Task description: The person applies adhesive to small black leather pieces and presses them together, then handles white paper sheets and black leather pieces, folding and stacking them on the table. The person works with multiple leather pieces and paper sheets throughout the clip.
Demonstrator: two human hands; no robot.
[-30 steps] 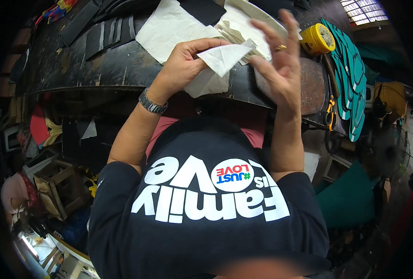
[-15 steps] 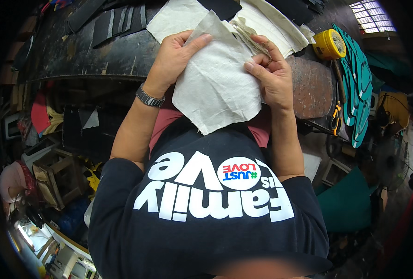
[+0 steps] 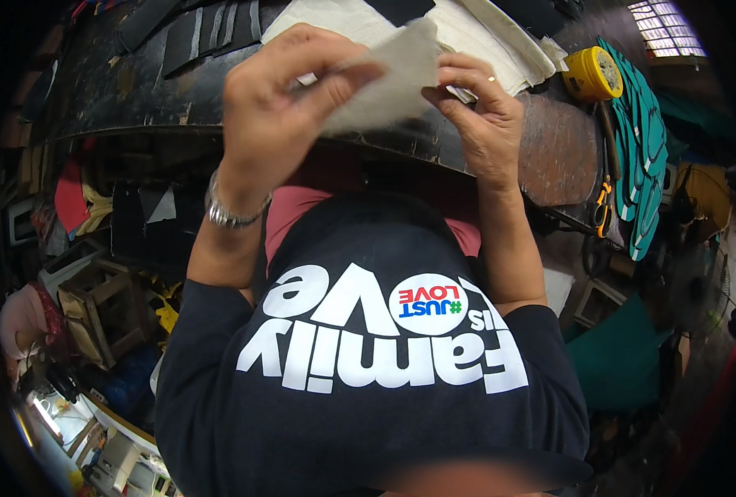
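A piece of whitish cloth (image 3: pixel 393 87) is held up over the near edge of the dark table, blurred by motion. My left hand (image 3: pixel 281 103) grips its left part between thumb and fingers. At the cloth's right edge my right hand (image 3: pixel 485 116) pinches with thumb and forefinger, a ring on one finger. Behind both hands lie a flat white cloth (image 3: pixel 335 18) and a folded stack of cream cloth (image 3: pixel 500 45). What lies directly behind the held piece is hidden.
A yellow bucket (image 3: pixel 587 73) stands at the right, beside long teal cut pieces (image 3: pixel 639 157). Orange-handled scissors (image 3: pixel 604 207) hang near the table's right edge. Dark strips (image 3: pixel 215 33) lie at the far left of the worn table (image 3: pixel 136 91). A wooden stool (image 3: pixel 107 311) is at lower left.
The cloth was spread flat and hanging toward my lap; now it is raised and turned, looking smaller. My left hand has come up and closer, its wrist turned.
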